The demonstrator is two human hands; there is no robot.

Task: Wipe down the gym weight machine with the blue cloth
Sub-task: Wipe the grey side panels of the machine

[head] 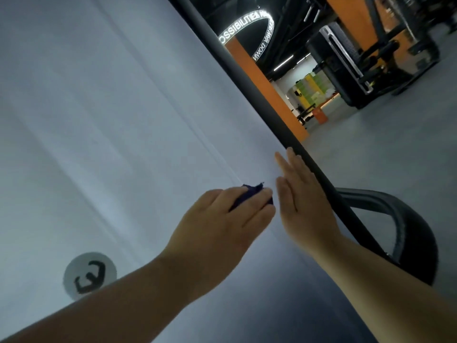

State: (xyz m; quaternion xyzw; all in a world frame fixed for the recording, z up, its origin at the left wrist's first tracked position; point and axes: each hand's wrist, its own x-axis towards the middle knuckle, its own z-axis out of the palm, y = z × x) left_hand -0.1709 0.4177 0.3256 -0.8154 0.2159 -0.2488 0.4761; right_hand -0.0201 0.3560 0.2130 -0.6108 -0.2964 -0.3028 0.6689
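Note:
A wide pale grey panel of the weight machine (111, 120) fills the left and middle of the view, edged on the right by a dark rounded frame bar (249, 82). My left hand (222, 219) presses a bunched dark blue cloth (249, 193) against the panel; only a small part of the cloth shows between and beyond the fingers. My right hand (304, 201) lies flat on the panel with its fingers straight, right beside the cloth, and its outer edge touches the frame bar.
A round white sticker with a dark flexed-arm logo (90, 276) sits low on the panel. A dark curved handle (400, 219) juts out behind the bar. Beyond stand an orange pillar (267, 90), other black gym machines (351, 60) and grey floor (395, 144).

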